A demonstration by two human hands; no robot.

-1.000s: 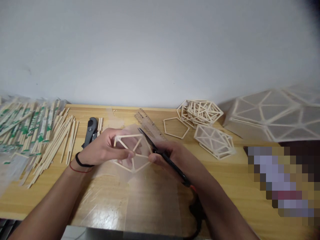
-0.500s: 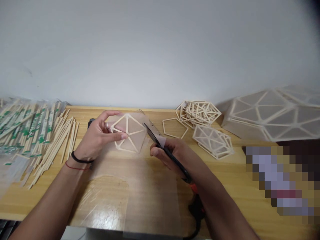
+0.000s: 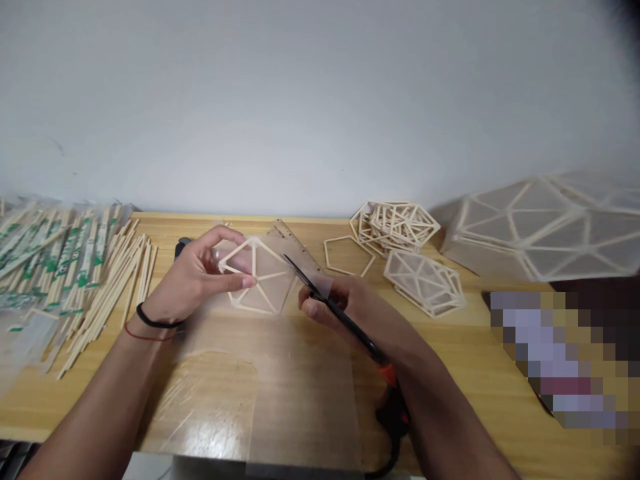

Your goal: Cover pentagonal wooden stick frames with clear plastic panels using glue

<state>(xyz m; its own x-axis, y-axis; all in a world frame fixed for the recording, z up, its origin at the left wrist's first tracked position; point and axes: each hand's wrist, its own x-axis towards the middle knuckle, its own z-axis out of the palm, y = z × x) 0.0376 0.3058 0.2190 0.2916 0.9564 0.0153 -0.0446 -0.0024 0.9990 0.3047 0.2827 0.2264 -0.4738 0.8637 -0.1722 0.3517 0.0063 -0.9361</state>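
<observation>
1. Both our hands work over the wooden table [image 3: 500,373]: our left hand [image 3: 197,280] pinches the stick pentagon frame [image 3: 257,277] between thumb and fingers, raised just off the surface, and our right hand [image 3: 345,310] is closed around the black scissors [image 3: 330,307], blades pointing up and left at the frame's right edge.
2. Since a second ago we have tipped the frame upright to face us and lifted it clear of the clear film sheet [image 3: 280,387] lying in front of us; the blades, which crossed the frame then, now sit just beside it. We judge the film on the frame is cut free and only edge trimming is left.
3. At far right rests a large film-covered faceted shell [image 3: 545,230].
4. Loose chopsticks [image 3: 107,283] spread at left.
5. Finished frames [image 3: 397,223] pile behind a covered one [image 3: 425,283].
6. A bare pentagon ring [image 3: 349,257] lies beside them, near a ruler [image 3: 287,237].
</observation>
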